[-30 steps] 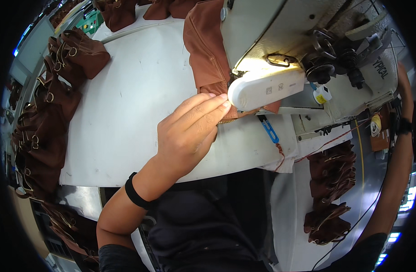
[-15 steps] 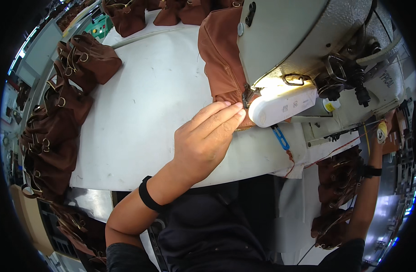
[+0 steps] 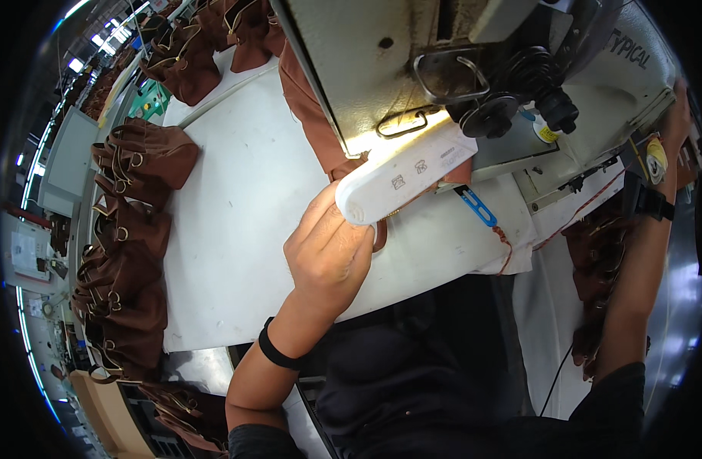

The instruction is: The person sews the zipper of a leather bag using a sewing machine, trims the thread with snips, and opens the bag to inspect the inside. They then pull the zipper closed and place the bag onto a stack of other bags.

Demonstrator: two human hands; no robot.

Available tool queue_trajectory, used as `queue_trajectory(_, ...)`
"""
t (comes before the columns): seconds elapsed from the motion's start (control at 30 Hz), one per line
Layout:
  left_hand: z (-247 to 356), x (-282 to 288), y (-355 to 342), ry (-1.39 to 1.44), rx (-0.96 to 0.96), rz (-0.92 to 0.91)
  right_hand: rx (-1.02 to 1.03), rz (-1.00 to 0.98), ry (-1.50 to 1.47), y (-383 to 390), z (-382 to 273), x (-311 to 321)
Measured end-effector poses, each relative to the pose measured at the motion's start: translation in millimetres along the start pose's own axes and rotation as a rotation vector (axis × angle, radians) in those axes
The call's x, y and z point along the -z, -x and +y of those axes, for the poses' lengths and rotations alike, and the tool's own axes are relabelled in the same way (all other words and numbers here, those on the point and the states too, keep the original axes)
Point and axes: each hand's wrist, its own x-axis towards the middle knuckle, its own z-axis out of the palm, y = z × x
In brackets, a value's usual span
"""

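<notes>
My left hand (image 3: 328, 249) has its fingers bent and close together at a brown leather bag piece (image 3: 311, 107) under the head of a sewing machine (image 3: 359, 69). A white, round-ended plastic casing (image 3: 408, 172) covers the fingertips and the stitching spot. Beside the hand, a narrow brown leather strap (image 3: 380, 237) curves out below the casing. Far to the right, my right arm reaches up along the machine's end. My right hand (image 3: 679, 118) is at the rim there, its fingers too unclear to read.
Several brown handbags (image 3: 129, 252) line the left side of the white table (image 3: 236, 206), with more at the back. A blue slotted tool (image 3: 477, 206) on a reddish cord lies right of my left hand. A thread spool (image 3: 656, 161) stands near my right wrist.
The view has shifted, bringing the machine head closer. My left hand's fingers, flat on the leather before, are now bent and partly behind the casing. My right hand has come into view higher up.
</notes>
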Motion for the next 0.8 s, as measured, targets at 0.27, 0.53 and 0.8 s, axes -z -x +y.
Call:
queue_trajectory(0.27, 1, 4, -4, 0.012, -0.019, -0.045, -0.103, 0.014, -0.018, 44, 54, 33)
queue_trajectory(0.53, 2, 4, -6, 0.053, -0.028, -0.038, -0.134, -0.012, 0.003, 63, 47, 30)
queue_trajectory(0.8, 0, 7, -8, 0.024, -0.04, -0.065, -0.145, -0.013, 0.012, 72, 51, 32)
